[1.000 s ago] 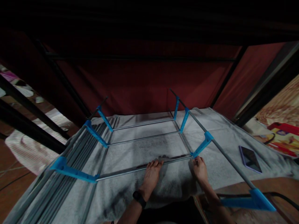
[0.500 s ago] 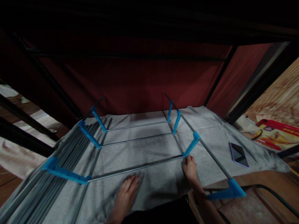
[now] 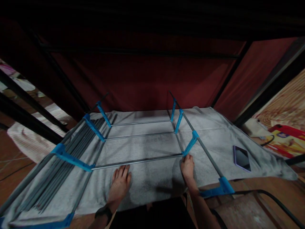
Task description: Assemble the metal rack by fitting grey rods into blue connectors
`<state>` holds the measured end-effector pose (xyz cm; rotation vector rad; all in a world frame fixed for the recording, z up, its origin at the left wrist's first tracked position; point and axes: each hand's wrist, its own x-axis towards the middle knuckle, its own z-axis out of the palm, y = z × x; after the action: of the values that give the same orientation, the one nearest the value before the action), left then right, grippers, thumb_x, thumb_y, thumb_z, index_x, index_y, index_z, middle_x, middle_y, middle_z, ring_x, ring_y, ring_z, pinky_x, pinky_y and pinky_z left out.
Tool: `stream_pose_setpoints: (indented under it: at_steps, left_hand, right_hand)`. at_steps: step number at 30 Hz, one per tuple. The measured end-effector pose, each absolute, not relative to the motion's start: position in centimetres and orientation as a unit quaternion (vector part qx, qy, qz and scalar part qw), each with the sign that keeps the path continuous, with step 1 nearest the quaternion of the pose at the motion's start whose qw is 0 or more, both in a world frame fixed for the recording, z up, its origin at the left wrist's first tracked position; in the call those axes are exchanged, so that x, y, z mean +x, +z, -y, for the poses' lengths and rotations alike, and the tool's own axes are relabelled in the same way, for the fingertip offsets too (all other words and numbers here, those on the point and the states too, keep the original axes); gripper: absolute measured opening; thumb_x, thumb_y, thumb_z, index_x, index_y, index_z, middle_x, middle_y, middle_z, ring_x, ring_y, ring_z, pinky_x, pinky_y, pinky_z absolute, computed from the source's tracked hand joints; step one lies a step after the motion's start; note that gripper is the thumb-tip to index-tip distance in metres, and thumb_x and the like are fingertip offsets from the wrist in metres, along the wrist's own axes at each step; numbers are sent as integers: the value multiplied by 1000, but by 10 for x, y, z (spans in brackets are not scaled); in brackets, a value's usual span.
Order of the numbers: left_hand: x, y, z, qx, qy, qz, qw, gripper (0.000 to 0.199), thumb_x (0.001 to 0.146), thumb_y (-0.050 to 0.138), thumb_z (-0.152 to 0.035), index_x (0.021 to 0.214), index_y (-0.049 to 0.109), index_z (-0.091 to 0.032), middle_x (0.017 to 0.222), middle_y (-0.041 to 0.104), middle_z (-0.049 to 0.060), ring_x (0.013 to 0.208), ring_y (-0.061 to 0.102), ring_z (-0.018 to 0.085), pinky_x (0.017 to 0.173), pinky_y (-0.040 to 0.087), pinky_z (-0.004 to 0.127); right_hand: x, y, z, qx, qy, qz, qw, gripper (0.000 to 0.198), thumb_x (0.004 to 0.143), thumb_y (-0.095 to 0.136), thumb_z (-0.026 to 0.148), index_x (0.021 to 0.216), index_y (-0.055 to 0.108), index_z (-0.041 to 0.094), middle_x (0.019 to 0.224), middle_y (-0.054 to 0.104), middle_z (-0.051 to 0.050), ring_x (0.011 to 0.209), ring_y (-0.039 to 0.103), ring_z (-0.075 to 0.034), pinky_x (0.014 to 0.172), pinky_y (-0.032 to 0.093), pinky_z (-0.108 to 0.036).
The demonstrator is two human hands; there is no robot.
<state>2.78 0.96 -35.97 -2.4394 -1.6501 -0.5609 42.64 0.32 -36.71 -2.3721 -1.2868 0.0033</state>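
Grey cloth (image 3: 157, 187): spread from the centre of my remote view toward 6 o'clock. Frame of metal tubes (image 3: 140, 135): stands on the cloth at the centre of the dial. Bundle of loose tubes (image 3: 57, 175): lies at 8 o'clock, crossed in my view by the left blue bracket (image 3: 73, 160). Left hand (image 3: 119, 184): at 7 o'clock, palm down, fingers apart; I cannot tell whether they touch the near crossbar (image 3: 147, 160). Right hand (image 3: 188, 168): at 5 o'clock, fingers bent by the foot of the right blue bracket (image 3: 190, 143); I cannot tell whether they clamp it. Phone (image 3: 242, 158): screen up, near 4 o'clock. Risks, as I judge: a poorly seated crossbar could slip out under a sideways pull; uneven pressure on soft cloth could skew the frame; a knock could scatter the bundle.
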Motion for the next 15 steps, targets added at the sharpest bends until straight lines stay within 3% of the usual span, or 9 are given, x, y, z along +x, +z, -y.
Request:
stream_pose_setpoints:
  at_steps: [5, 15]
  left_hand:
    - [28, -359, -10, -807, -205, 551, 61, 43, 96, 40, -34, 130, 64, -22, 127, 69, 13, 124, 59, 30, 109, 45, 52]
    - [24, -371, -10, -784, -201, 583, 73, 51, 100, 37, -40, 134, 61, -12, 136, 64, 17, 130, 57, 29, 113, 44, 48]
  right_hand:
    - [425, -365, -3, -861, -1, 463, 209, 31, 94, 38, 6, 115, 59, 11, 108, 64, -15, 98, 64, -25, 82, 43, -32]
    - [424, -368, -2, -860, -11, 465, 210, 26, 94, 41, 7, 111, 60, 12, 107, 64, -15, 97, 63, -24, 81, 42, -32]
